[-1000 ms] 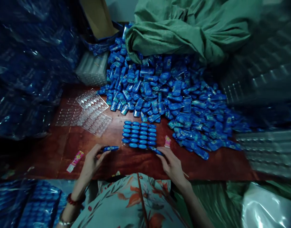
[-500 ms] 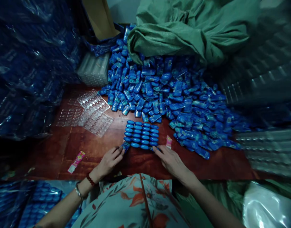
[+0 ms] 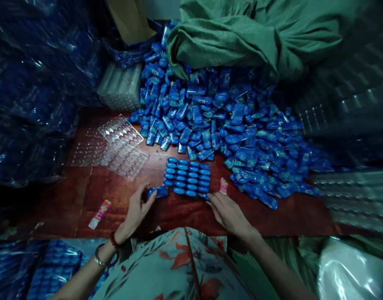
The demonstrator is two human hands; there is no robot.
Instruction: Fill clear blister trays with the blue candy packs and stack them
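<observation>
My left hand (image 3: 138, 208) grips a small blue packet (image 3: 158, 191) between thumb and fingers, just left of a block of glossy blue pieces (image 3: 187, 177) lined up in columns on the red-brown table (image 3: 179, 212). At the lower right corner of that block, my right hand (image 3: 226, 210) has its fingertips on another blue packet (image 3: 203, 196); its fingers are close together. A large heap of blue packets (image 3: 210, 112) lies behind the block.
Clear plastic trays (image 3: 124, 146) lie at the left, near stacked trays (image 3: 121, 85). Pink wrappers rest at the left (image 3: 99, 214) and right (image 3: 223, 186). Green cloth (image 3: 235, 41) covers the heap's back. More trays (image 3: 354, 200) stand at the right.
My left hand has moved left, away from the block, and the packet in it now lies more level. My right hand has shifted slightly right. The view has moved a little.
</observation>
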